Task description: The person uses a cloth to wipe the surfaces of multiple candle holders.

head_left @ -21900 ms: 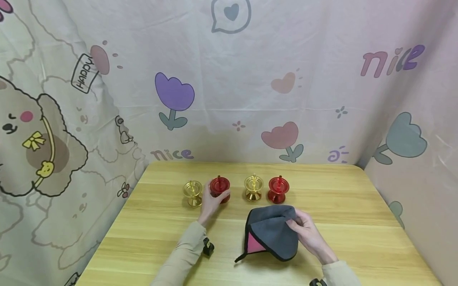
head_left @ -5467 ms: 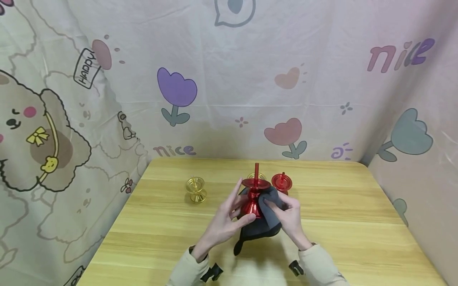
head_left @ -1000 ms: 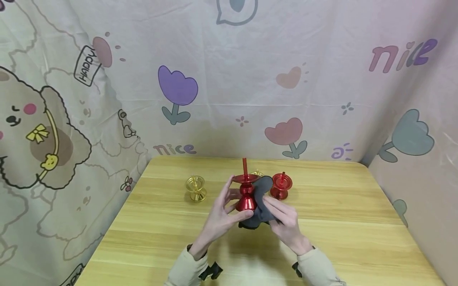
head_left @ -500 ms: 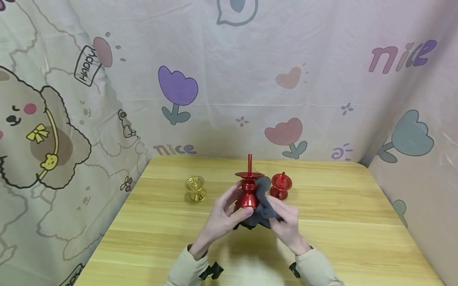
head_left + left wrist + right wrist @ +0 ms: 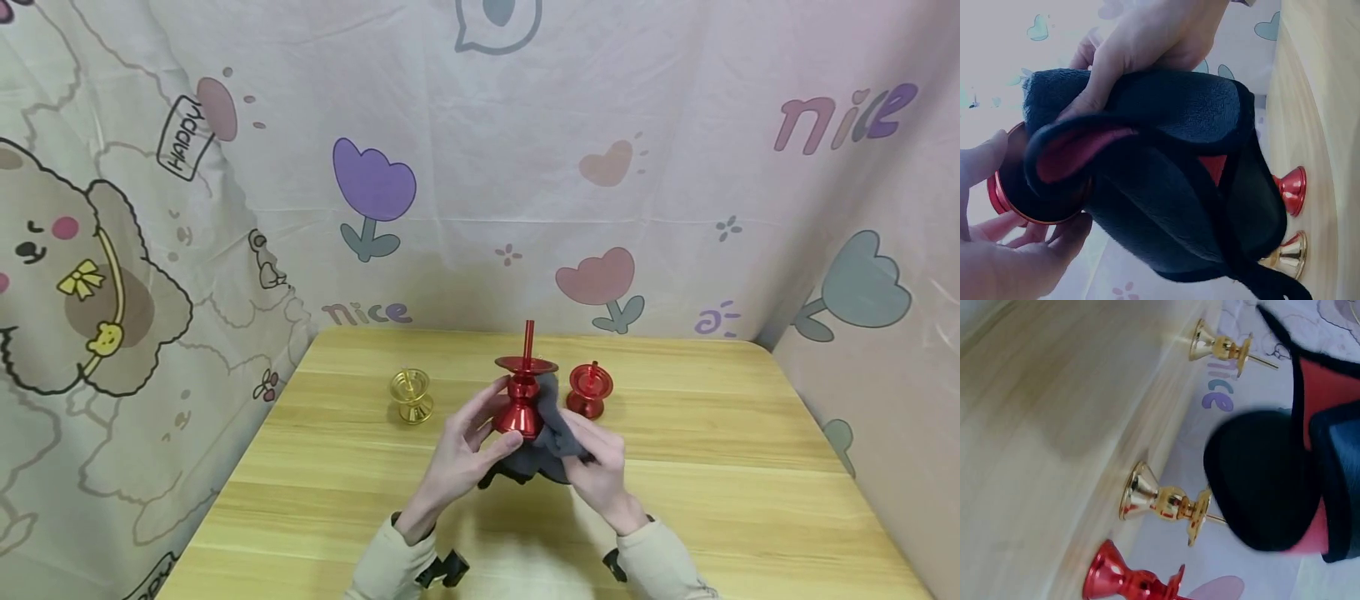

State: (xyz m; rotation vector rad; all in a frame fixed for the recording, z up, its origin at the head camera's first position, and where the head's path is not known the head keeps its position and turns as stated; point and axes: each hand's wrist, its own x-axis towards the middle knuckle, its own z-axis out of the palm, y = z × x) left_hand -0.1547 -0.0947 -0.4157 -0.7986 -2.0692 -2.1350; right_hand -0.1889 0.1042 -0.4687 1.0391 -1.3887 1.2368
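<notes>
In the head view my left hand (image 5: 457, 458) grips a red metal candle holder (image 5: 521, 412) by its flared base, raised above the table, its spike pointing up with a slight lean. My right hand (image 5: 603, 471) pinches a grey cloth (image 5: 553, 429) against the holder's right side. The left wrist view shows the black-edged cloth (image 5: 1160, 206) with a fold over the round base rim (image 5: 999, 194), and its pink reverse. The cloth (image 5: 1260, 481) hangs with a loop in the right wrist view, where neither hand shows.
A gold candle holder (image 5: 411, 396) stands on the wooden table (image 5: 315, 475) to the left, another red one (image 5: 589, 392) to the right. A second gold one (image 5: 1169, 503), mostly hidden in the head view, stands beside that red one. Patterned fabric (image 5: 480, 183) hangs behind.
The red candle holder, on the table in the oldest frame, is now lifted in my left hand. Over the last second it shifts slightly right and turns, while the cloth stays against it.
</notes>
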